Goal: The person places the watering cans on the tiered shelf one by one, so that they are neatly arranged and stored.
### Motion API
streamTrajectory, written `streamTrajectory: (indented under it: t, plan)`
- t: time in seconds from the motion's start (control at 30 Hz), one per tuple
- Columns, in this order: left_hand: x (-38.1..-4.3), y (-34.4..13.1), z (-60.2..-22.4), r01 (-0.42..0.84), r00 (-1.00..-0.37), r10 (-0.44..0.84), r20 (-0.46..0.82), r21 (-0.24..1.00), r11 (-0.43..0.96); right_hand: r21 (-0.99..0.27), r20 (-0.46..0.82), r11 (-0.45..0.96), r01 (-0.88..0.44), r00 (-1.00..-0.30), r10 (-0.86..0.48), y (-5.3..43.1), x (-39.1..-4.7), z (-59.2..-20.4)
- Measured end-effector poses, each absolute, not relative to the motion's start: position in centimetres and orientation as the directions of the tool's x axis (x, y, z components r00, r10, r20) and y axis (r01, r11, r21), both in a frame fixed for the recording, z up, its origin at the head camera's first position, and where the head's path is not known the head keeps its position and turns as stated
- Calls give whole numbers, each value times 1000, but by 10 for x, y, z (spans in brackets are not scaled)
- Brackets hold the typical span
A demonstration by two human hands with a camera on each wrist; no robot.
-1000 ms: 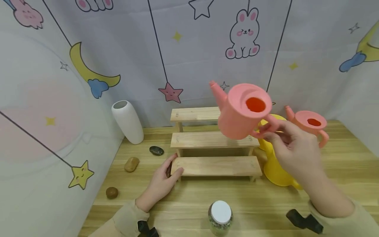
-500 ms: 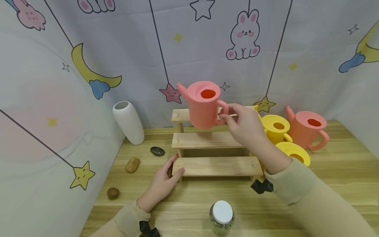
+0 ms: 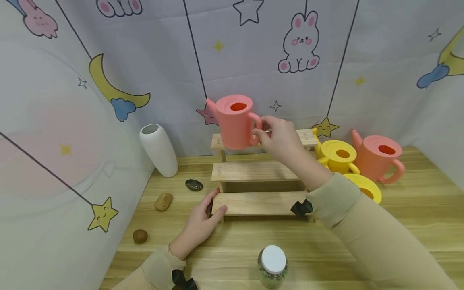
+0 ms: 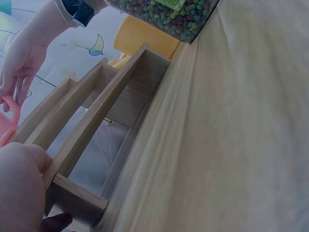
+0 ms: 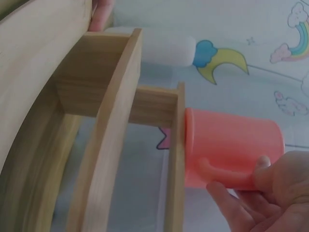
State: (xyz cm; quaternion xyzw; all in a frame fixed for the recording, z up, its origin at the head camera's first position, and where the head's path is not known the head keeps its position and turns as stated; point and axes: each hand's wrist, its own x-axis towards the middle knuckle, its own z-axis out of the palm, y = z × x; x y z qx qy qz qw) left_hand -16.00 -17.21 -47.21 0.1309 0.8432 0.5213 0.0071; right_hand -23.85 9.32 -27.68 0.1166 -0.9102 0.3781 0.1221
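Note:
A pink watering can (image 3: 233, 125) is upright at the left part of the top step of the three-step wooden shelf (image 3: 253, 172). In the right wrist view, the base of the can (image 5: 231, 145) meets the top board. My right hand (image 3: 284, 141) pinches its handle between thumb and fingers, and the spout points left. My left hand (image 3: 198, 223) grips the left end of the bottom step. Seen from the left wrist, its thumb lies over the board and a fingertip (image 4: 57, 221) shows below the end piece.
Right of the shelf stand two yellow watering cans (image 3: 338, 155), partly hidden by my right arm, and another pink watering can (image 3: 377, 159). A white vase (image 3: 159, 151) and several stones (image 3: 164, 201) lie left. A lidded jar (image 3: 273, 266) stands in front.
My right hand has carried the pink watering can leftward from above the yellow cans to the top step, levelling it on the way. My left hand has stayed on the shelf.

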Motion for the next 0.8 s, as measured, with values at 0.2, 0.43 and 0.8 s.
streamTrajectory:
  t: [0.2,0.43,0.8]
  plan:
    - [-161,-172,-472,232,-960,241,139,881,414,-674,332,661,-330,-935,-128,87,-242,-278]
    - [-161,-171,-473,235,-959,247,142,885,403,-686,321,657,-313,-940,-113,85,-245,-283]
    - [-160,-171,-473,227,-961,241,138,889,398,-735,254,634,-241,-965,-72,102,-230,-293]
